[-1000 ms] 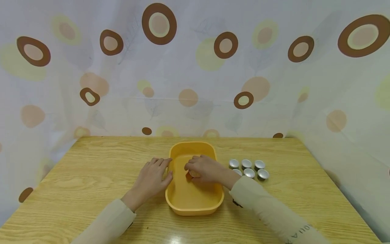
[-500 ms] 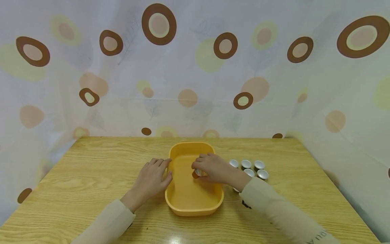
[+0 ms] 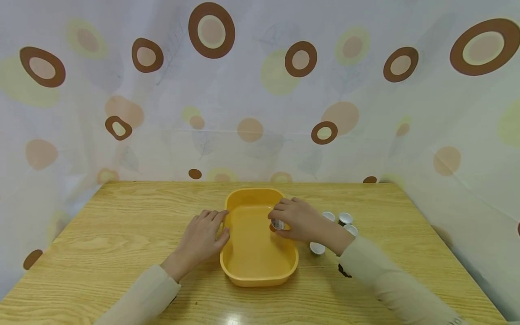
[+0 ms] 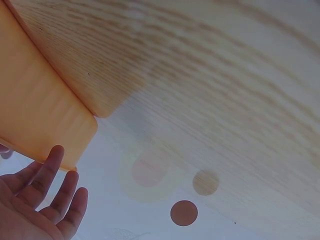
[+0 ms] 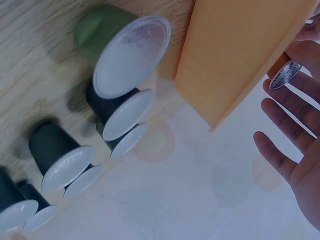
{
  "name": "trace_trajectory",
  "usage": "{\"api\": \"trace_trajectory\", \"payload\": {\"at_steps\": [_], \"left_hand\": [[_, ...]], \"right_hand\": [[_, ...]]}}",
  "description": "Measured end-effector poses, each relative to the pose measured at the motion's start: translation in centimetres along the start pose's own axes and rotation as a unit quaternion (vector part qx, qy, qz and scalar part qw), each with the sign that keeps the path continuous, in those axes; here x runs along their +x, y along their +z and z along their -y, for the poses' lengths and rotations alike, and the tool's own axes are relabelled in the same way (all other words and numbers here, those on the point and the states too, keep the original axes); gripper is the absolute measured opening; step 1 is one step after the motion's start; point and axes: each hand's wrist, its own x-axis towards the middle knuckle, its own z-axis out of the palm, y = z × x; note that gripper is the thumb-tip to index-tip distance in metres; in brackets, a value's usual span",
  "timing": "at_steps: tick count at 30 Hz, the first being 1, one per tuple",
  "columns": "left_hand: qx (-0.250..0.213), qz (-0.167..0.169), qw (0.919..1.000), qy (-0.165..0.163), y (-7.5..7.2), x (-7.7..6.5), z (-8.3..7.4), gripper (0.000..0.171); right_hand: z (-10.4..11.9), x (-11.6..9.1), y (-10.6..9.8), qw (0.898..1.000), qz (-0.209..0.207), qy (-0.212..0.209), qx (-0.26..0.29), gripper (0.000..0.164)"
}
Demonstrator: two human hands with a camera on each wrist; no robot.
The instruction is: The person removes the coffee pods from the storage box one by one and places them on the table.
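My right hand [image 3: 302,222] pinches an orange-brown coffee capsule [image 3: 278,224] with a printed silver lid, just inside the right rim of the yellow plastic basin [image 3: 260,283]. In the right wrist view, the capsule [image 5: 286,75] shows at the level of the basin's rim between thumb and fingers. My left hand [image 3: 203,237] rests against the left rim of the basin, its fingers fairly straight, as the left wrist view also shows. To the right of the basin stand several coffee capsules with pale silver lids. A green capsule [image 5: 132,57] is nearest the basin wall; dark capsules [image 5: 56,155] stand beyond it.
The basin stands on a wood-grain table [image 3: 134,225]. A light curtain [image 3: 252,104] with brown and yellow circles hangs behind and at both sides. My right forearm and sleeve [image 3: 390,275] pass in front of some capsules.
My right hand has moved right with the capsule, from the middle of the basin to its right rim. Its wrist now covers more of the standing capsules. The left hand stays put.
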Motion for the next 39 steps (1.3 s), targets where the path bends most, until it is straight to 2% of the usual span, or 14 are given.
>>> {"api": "trace_trajectory", "payload": {"at_steps": [4, 11, 18, 26, 34, 39], "left_hand": [[0.000, 0.001, 1.0000, 0.000, 0.0, 0.0, 0.0, 0.039], [0.000, 0.004, 1.0000, -0.001, -0.1, 0.0, 0.0, 0.039], [0.001, 0.003, 1.0000, 0.000, -0.1, 0.0, 0.0, 0.039], [-0.002, 0.004, 1.0000, -0.003, 0.0, 0.0, 0.0, 0.039], [-0.005, 0.005, 1.0000, -0.002, 0.0, 0.1, 0.0, 0.039], [-0.005, 0.010, 0.9999, -0.005, -0.1, 0.1, 0.0, 0.039]], "right_hand": [[-0.3, -0.6, -0.6, 1.000, -0.022, 0.000, -0.007, 0.026], [-0.6, -1.8, -1.5, 1.000, -0.007, 0.031, -0.003, 0.029], [-1.2, -2.9, -1.6, 0.999, -0.033, 0.035, -0.012, 0.033], [-1.4, -4.1, -1.9, 0.998, -0.038, 0.051, -0.006, 0.032], [-1.8, -5.3, -1.5, 0.997, -0.066, 0.032, -0.020, 0.027], [-1.8, -6.1, -1.4, 0.998, -0.058, 0.031, -0.024, 0.029]]}}
